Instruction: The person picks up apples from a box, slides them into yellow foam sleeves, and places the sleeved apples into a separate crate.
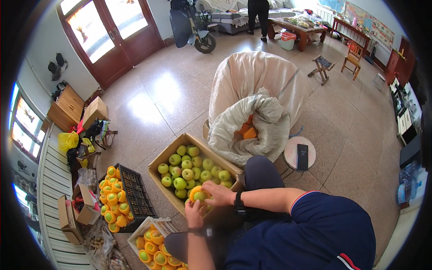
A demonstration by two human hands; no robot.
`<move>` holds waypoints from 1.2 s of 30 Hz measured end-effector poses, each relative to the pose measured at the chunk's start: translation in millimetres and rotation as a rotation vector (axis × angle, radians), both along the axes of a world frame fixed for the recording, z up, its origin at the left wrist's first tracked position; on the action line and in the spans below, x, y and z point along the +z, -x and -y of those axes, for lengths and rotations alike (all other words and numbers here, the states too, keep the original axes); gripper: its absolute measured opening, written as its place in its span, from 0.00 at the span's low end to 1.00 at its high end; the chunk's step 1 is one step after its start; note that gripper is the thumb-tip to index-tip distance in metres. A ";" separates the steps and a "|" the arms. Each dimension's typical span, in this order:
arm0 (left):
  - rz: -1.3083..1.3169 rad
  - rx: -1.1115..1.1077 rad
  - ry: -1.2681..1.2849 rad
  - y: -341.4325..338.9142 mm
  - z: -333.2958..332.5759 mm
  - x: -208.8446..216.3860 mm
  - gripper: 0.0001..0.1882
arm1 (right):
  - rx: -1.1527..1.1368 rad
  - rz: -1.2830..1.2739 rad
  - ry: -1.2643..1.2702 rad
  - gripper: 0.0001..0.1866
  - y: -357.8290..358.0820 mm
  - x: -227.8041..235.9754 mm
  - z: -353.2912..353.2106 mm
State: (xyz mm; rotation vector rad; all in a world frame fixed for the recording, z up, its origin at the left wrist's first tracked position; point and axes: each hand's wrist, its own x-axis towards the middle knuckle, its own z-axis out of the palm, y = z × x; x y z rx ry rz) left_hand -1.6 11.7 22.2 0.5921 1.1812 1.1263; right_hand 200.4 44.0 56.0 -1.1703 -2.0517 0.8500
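The left hand and right hand grip a roundish green apple in a yellow foam net at the carton's near side. The white crate lies toward seven o'clock, nearer the left hand; no long axis shows.

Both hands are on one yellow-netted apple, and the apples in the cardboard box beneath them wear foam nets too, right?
No: the head view shows the apples visible in that box are bare. The left hand and right hand are indeed on one yellow-netted apple.
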 end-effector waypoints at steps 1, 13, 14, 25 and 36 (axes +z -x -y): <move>-0.003 -0.010 -0.005 -1.0 -0.4 1.6 0.19 | 0.002 -0.006 -0.006 0.28 -0.8 0.2 -0.1; -0.001 0.004 -0.004 -2.5 0.3 2.3 0.20 | 0.009 -0.016 -0.004 0.26 -2.8 2.4 0.5; -0.001 0.004 -0.004 -2.1 0.1 1.5 0.20 | 0.010 -0.016 -0.004 0.26 -2.5 2.2 0.4; 0.012 -0.015 0.018 -1.7 0.2 4.7 0.20 | 0.014 -0.009 -0.011 0.27 -2.2 -0.2 -0.3; 0.008 -0.020 0.023 -4.1 0.6 10.1 0.20 | 0.011 -0.021 -0.010 0.27 -3.0 -2.3 -0.4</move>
